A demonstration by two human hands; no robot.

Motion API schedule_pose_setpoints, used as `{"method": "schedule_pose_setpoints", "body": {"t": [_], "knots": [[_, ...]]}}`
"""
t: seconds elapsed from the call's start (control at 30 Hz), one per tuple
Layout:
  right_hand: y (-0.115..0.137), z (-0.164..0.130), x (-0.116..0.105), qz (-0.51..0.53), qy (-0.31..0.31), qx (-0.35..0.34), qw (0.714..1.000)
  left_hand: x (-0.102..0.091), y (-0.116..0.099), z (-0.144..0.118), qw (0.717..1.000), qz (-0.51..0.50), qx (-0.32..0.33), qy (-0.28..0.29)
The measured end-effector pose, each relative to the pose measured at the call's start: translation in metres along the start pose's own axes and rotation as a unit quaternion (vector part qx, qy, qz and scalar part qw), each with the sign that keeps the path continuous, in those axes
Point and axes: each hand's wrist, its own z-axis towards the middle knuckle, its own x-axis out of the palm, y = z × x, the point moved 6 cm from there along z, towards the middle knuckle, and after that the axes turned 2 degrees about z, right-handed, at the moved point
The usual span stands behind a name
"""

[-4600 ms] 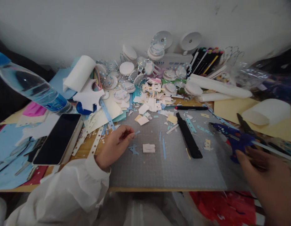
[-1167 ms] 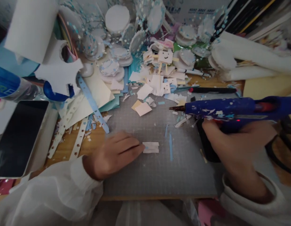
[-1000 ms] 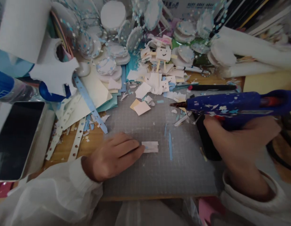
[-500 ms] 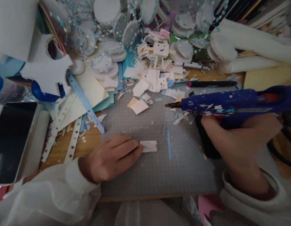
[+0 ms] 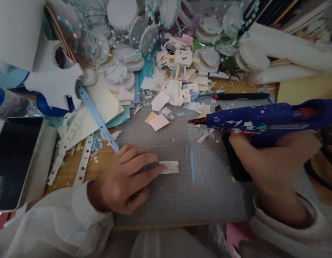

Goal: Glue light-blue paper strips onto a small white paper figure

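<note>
On the grey cutting mat lies a small folded white paper strip. My left hand rests at the strip's left end, with one fingertip touching it. Its fingers are apart, and a bluish patch shows in the gap between them; I cannot make out what it is. My right hand is wrapped around the handle of a blue hot glue gun. The gun's dark nozzle points left, above the mat. Thin blue paper strips lie right of the folded strip.
Cream paper squares and a paper figure with a drawn smile sit farther back among scraps. A phone lies at the left. A black pen lies behind the gun, and a black object beneath my right hand.
My left hand's fingers have spread and lifted somewhat, with one fingertip still at the folded strip. The glue gun and my right hand have barely moved.
</note>
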Motion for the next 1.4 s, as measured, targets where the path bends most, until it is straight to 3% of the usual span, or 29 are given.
{"method": "schedule_pose_setpoints", "body": {"t": [0.1,0.4,0.7,0.93,1.07,1.2,1.3,1.4], "knots": [[0.000,0.000,0.000,-0.001,0.003,0.003,1.000,-0.001,0.000,-0.001,1.000,0.000,-0.003,-0.009],[0.005,0.002,0.001,-0.010,0.012,0.005,1.000,0.006,-0.001,0.001,0.999,0.029,0.000,0.035],[-0.004,-0.003,0.003,0.004,0.022,0.043,0.999,0.007,-0.012,0.005,0.986,0.146,0.052,0.062],[-0.002,-0.003,0.004,0.013,0.024,0.031,0.999,0.000,-0.012,0.002,0.989,0.143,0.044,0.010],[-0.002,-0.002,0.002,0.012,0.007,0.029,0.999,-0.014,-0.004,0.001,0.993,0.080,-0.036,-0.074],[-0.004,0.000,-0.001,0.009,-0.014,0.039,0.999,-0.027,0.022,0.000,0.967,0.000,-0.217,-0.131],[-0.007,-0.001,-0.003,0.006,-0.037,0.048,0.998,-0.022,0.039,0.000,0.955,-0.096,-0.277,-0.045],[-0.010,-0.002,-0.004,0.011,-0.046,0.060,0.997,-0.019,0.042,0.001,0.963,-0.128,-0.231,0.059]]}}
